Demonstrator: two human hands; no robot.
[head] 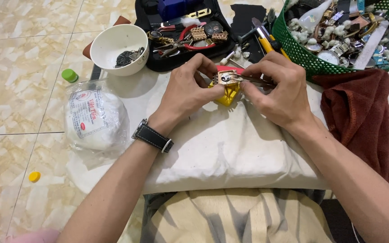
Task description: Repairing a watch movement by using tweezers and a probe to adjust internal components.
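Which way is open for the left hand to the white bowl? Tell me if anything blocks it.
Probably yes: the left hand is busy steadying the yellow holder, but only bare white cloth lies between it and the white bowl.

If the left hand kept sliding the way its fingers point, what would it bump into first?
The left hand points up and right, already touching the square watch on the yellow holder. Beyond that it would probably meet the right hand; depth is unclear.

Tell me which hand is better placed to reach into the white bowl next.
Left, probably. The left hand steadies the watch case on the bowl's side; the right hand holds a thin tool against the case, farther away.
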